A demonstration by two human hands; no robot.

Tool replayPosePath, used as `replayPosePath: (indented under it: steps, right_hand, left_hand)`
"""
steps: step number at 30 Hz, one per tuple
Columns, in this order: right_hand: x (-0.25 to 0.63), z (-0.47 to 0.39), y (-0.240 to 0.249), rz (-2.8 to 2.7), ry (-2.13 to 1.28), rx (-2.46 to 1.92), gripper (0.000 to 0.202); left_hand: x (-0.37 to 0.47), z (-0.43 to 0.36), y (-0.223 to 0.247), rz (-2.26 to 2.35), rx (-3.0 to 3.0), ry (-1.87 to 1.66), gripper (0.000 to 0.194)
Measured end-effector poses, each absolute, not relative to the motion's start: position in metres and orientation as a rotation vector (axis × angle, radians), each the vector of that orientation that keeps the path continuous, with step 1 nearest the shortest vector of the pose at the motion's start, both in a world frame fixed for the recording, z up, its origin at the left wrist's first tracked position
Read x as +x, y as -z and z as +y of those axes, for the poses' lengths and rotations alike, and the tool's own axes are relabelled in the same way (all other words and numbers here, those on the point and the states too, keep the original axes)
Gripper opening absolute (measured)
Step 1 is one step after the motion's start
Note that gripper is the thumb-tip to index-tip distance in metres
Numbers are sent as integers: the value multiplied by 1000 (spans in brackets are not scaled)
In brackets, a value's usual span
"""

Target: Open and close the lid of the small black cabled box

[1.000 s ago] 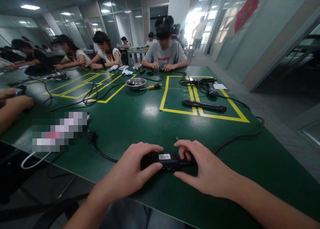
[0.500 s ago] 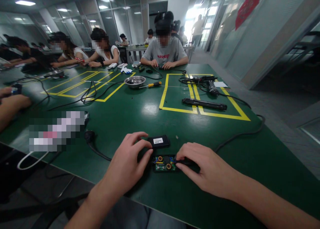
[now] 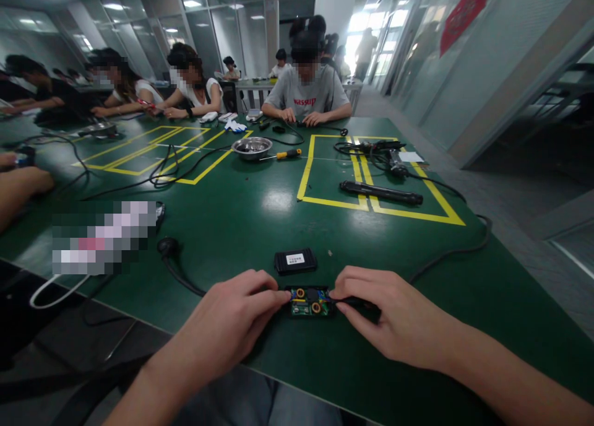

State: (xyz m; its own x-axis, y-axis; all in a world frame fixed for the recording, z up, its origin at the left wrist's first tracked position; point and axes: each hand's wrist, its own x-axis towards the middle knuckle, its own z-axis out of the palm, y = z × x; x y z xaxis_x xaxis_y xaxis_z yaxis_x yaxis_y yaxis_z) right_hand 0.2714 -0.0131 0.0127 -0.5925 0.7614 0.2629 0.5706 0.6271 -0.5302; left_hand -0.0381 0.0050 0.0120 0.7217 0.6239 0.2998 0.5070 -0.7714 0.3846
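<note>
A small open black case holding a green circuit board (image 3: 310, 302) lies near the table's front edge. Two copper-wound ring coils and coloured wires show on the board. At the case's left end is my left hand (image 3: 245, 308), its thumb and fingers closed on that end; its fingertips are partly hidden. My right hand (image 3: 387, 308) pinches a black cable (image 3: 359, 303) where it enters the right end. Just beyond the case rests its black cover (image 3: 296, 260), with a white label on top.
A black plug (image 3: 167, 247) with its cable lies left, near a blurred pale object (image 3: 106, 237). Farther off are a metal bowl (image 3: 251, 147), a screwdriver (image 3: 288, 155), a black rod (image 3: 380, 192) and tangled cables. A person (image 3: 307, 91) works opposite; another's arm (image 3: 23, 191) is at left.
My left hand has moved from beside the cover down to the case's left end, and its fingers have closed there. My right hand keeps its pinch at the right end.
</note>
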Motion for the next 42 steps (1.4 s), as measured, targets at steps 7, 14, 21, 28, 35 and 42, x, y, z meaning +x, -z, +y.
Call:
replayPosePath:
  steps: [7, 14, 21, 28, 35, 42]
  right_hand:
    - [273, -14, -14, -2293, -570, -1019, 16]
    - [273, -15, -17, -2301, -647, -1083, 13]
    - [273, -14, -16, -2333, -587, -1097, 16]
    - [272, -12, -11, -2346, -555, -1096, 16]
    - [269, -11, -9, -2342, -492, -1114, 18]
    - [267, -17, -6, -2229, -624, -1194, 65]
  left_hand:
    - [-37, 6, -10, 881, 2470, -809, 24]
    - [-40, 10, -4, 821, 2434, -802, 21]
    - [-41, 11, -11, 844, 2498, -743, 23]
    - [-16, 27, -20, 1126, 2525, -731, 28]
    - [-8, 46, -13, 1210, 2488, -613, 33]
    - [-22, 14, -22, 846, 2433, -675, 37]
